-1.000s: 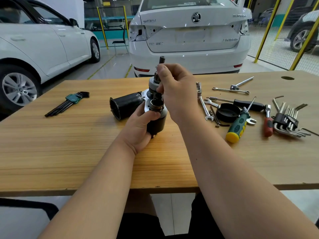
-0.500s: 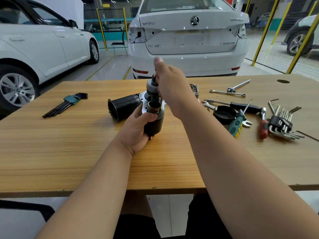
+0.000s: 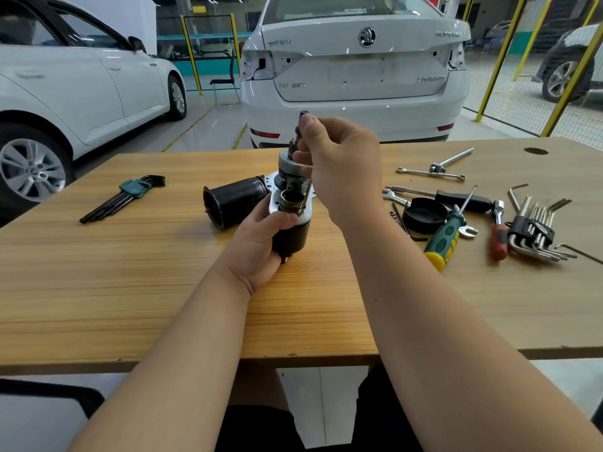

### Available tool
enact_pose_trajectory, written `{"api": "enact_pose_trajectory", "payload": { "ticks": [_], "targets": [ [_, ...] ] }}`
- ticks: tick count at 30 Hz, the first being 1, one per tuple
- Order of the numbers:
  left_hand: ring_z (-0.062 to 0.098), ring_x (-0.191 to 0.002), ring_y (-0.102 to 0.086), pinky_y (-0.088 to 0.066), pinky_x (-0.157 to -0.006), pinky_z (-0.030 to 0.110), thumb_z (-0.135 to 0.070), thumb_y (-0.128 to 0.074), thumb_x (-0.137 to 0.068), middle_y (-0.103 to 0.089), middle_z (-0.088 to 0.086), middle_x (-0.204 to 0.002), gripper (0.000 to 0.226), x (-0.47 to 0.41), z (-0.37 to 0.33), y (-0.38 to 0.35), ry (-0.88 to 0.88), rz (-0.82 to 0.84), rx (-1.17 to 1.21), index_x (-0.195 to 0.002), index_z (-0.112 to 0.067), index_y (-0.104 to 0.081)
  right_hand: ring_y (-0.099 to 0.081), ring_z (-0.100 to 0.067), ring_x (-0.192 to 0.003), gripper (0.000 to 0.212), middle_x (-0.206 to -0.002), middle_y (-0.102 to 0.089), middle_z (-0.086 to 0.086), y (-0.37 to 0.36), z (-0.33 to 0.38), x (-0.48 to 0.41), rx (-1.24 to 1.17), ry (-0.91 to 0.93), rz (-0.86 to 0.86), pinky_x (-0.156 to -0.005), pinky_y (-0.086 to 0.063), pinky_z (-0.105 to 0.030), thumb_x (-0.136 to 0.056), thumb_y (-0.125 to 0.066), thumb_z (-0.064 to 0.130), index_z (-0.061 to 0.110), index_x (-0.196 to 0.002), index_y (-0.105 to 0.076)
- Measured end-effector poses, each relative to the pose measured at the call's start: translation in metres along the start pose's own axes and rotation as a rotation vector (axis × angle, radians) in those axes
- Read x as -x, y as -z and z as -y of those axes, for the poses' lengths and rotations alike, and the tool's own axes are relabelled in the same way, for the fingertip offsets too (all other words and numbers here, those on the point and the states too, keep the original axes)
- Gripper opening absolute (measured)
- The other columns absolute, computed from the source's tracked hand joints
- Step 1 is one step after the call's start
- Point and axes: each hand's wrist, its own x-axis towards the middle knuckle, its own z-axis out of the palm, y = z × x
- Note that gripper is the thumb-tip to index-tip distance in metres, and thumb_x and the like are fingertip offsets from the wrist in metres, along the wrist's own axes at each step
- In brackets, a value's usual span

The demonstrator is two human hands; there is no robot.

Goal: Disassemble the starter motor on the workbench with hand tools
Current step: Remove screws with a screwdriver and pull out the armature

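Above the table (image 3: 130, 288), our left hand (image 3: 257, 252) grips the upright starter motor (image 3: 293, 238) by its body; fingers (image 3: 310, 125) of our right hand (image 3: 342, 171) pinch its top shaft (image 3: 297, 133).

Your wooden workbench (image 3: 130, 288) carries, at left, a green-clipped hex key set (image 3: 122, 197), near centre a black housing (image 3: 233, 200) on its side, and at right a black cap (image 3: 424, 215), green-and-yellow screwdriver (image 3: 445, 239), red-handled tool (image 3: 499, 238), spanners (image 3: 430, 172) and silver hex keys (image 3: 538, 233).
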Motion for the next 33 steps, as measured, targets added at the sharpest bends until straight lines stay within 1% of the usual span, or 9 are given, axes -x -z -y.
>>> {"api": "enact_pose_trajectory", "payload": {
  "ticks": [2,5,8,11,16,21,26,30,33],
  "targets": [
    [0.016,-0.087,-0.060,-0.051,-0.065,0.025,-0.010,-0.061,-0.071,-0.062,0.004,-0.107,0.065,0.000,0.001,0.000,-0.001,0.006,0.008,-0.135,-0.011,-0.049,-0.070,-0.023,-0.073,0.023,-0.067,-0.067,0.006,-0.001,-0.002,-0.001,0.031,0.040,-0.001,-0.071,-0.058,-0.047,-0.096,-0.058,0.025,0.025,-0.075,-0.065],
    [0.017,-0.084,-0.059,-0.050,-0.060,0.026,-0.010,-0.060,-0.070,-0.062,0.004,-0.103,0.056,0.000,0.000,0.001,0.004,-0.015,0.020,-0.126,-0.014,-0.054,-0.072,-0.015,-0.077,0.015,-0.079,-0.072,0.005,-0.005,-0.005,0.000,-0.087,-0.020,0.019,-0.072,-0.060,-0.037,-0.101,-0.049,0.022,0.021,-0.092,-0.060],
    [0.018,-0.082,-0.057,-0.048,-0.059,0.027,-0.011,-0.059,-0.071,-0.061,0.004,-0.101,0.050,0.000,0.000,0.001,-0.001,-0.026,0.030,-0.121,-0.014,-0.055,-0.068,-0.015,-0.059,0.022,-0.063,-0.069,0.002,-0.008,-0.006,-0.002,-0.369,-0.183,0.076,-0.062,-0.059,-0.031,-0.104,-0.043,0.022,0.013,-0.090,-0.057],
    [0.016,-0.083,-0.058,-0.048,-0.062,0.027,-0.011,-0.058,-0.072,-0.061,0.004,-0.101,0.050,0.000,0.000,0.001,-0.011,-0.013,0.033,-0.122,-0.013,-0.055,-0.052,-0.012,-0.045,0.027,-0.053,-0.058,0.003,-0.007,-0.006,-0.007,-0.579,-0.387,0.063,-0.054,-0.050,-0.027,-0.103,-0.044,0.027,0.011,-0.085,-0.056],
    [0.015,-0.087,-0.062,-0.049,-0.071,0.028,-0.010,-0.059,-0.071,-0.065,0.004,-0.100,0.050,-0.001,0.001,0.002,-0.016,-0.020,0.040,-0.122,-0.012,-0.056,-0.052,-0.012,-0.049,0.032,-0.050,-0.053,0.007,-0.009,-0.017,-0.007,-0.320,-0.289,-0.023,-0.066,-0.050,-0.039,-0.104,-0.040,0.030,0.014,-0.080,-0.055],
    [0.018,-0.083,-0.061,-0.050,-0.062,0.028,-0.009,-0.058,-0.073,-0.065,0.004,-0.094,0.043,-0.001,0.001,0.001,-0.020,-0.008,0.044,-0.116,-0.011,-0.056,-0.050,0.003,-0.059,0.025,-0.071,-0.054,0.012,-0.010,-0.022,0.009,-0.101,-0.089,-0.077,-0.056,-0.041,-0.015,-0.102,-0.036,0.020,0.023,-0.088,-0.057],
    [0.027,-0.095,-0.057,-0.046,-0.079,0.039,-0.009,-0.056,-0.082,-0.060,0.015,-0.106,0.053,0.000,0.000,0.001,-0.034,0.046,0.073,-0.134,-0.004,-0.049,-0.055,-0.014,-0.103,0.026,-0.108,-0.059,0.005,-0.027,-0.035,0.053,0.175,0.176,-0.063,-0.090,-0.044,-0.027,-0.097,-0.044,0.015,0.016,-0.120,-0.057],
    [0.020,-0.081,-0.064,-0.053,-0.063,0.031,-0.006,-0.058,-0.077,-0.064,0.009,-0.095,0.049,0.001,0.000,-0.001,-0.024,0.011,0.088,-0.125,-0.006,-0.051,-0.060,-0.009,-0.086,0.015,-0.093,-0.063,0.007,-0.010,-0.037,0.036,0.222,0.178,-0.115,-0.076,-0.045,-0.017,-0.095,-0.058,0.019,0.015,-0.104,-0.070],
    [0.019,-0.076,-0.060,-0.048,-0.053,0.028,-0.013,-0.060,-0.073,-0.063,0.006,-0.092,0.046,0.000,0.000,-0.001,-0.012,-0.040,0.044,-0.119,-0.011,-0.055,-0.064,-0.003,-0.074,0.007,-0.079,-0.070,0.011,0.004,-0.036,0.018,0.091,0.034,-0.021,-0.071,-0.053,-0.023,-0.090,-0.067,0.018,0.023,-0.087,-0.071]
  ]
}}
